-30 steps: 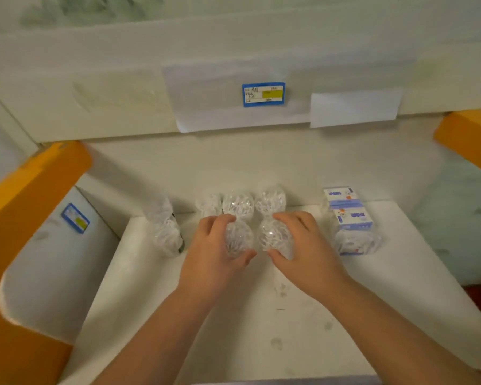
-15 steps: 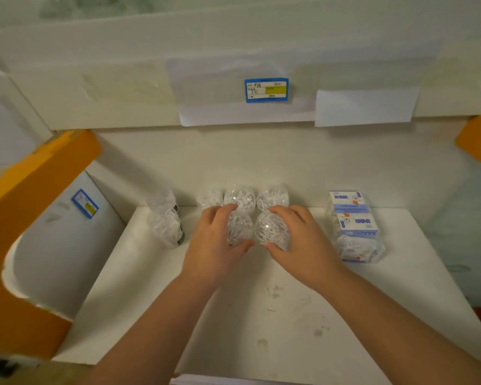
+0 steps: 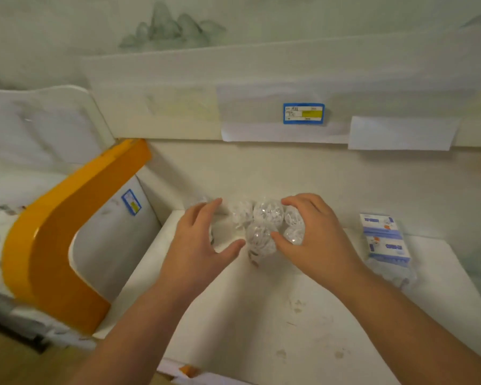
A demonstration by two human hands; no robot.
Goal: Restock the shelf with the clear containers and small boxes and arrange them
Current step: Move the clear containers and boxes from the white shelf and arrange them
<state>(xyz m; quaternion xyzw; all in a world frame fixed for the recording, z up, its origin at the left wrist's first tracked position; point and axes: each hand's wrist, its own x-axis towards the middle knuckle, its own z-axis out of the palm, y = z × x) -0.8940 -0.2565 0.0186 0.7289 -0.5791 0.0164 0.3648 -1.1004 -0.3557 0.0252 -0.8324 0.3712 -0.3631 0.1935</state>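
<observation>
Five or so clear containers (image 3: 264,226) clustered at 12 o'clock on shelf (image 3: 261,315). Right hand (image 3: 314,240) cupped them, fingers curled; left hand (image 3: 200,240) released, spread. Small boxes (image 3: 385,237) at 2 o'clock. Risk: nudge topples the front container.

Print on the shelf tag (image 3: 303,113) and small boxes (image 3: 384,237) is illegible.

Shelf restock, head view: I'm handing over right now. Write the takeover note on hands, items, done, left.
Left hand: open, beside the cluster, holding nothing.
Right hand: fingers curled over the clear round plastic containers clustered mid-shelf at the back.
Small blue-and-white boxes: stacked at the right on the white shelf.
Done: containers and boxes are on the shelf.
Left: straighten the front containers into rows.
</observation>
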